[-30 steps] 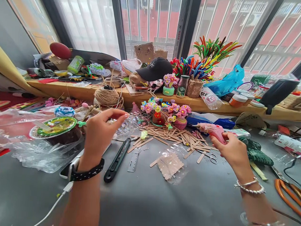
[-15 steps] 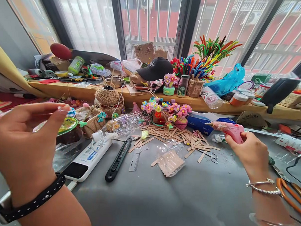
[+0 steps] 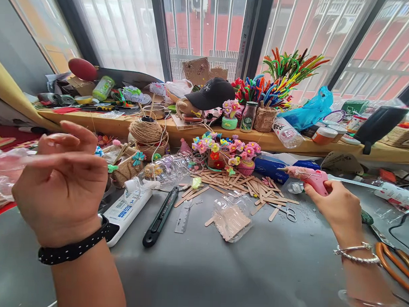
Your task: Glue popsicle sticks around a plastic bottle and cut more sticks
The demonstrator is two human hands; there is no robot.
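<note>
On the right, my right hand (image 3: 338, 203) is wrapped round the handle of a pink hot glue gun (image 3: 309, 175). Its nozzle points left, above the table, and a glue stick (image 3: 354, 181) sticks out of its back. At the left, my left hand (image 3: 62, 189) is raised with the palm side showing. Its fingers are loosely bent and apart, and I see nothing held in them. In front of me lies a clear plastic piece (image 3: 234, 201) over flat wooden craft sticks (image 3: 230, 224).
Between my hands lie a white device (image 3: 128, 213), a dark utility knife (image 3: 161, 217), a clear ruler (image 3: 183, 217) and small scissors (image 3: 289, 213). Loose craft sticks (image 3: 223, 181) spread behind. Orange-handled shears (image 3: 393, 263) rest at right. Twine (image 3: 145, 131) and pipe-cleaner flowers (image 3: 210, 142) stand farther back.
My left hand has turned and shifted right; its thumb-and-finger pinch on a small clear bit has come apart. My right hand with the glue gun has barely moved.
</note>
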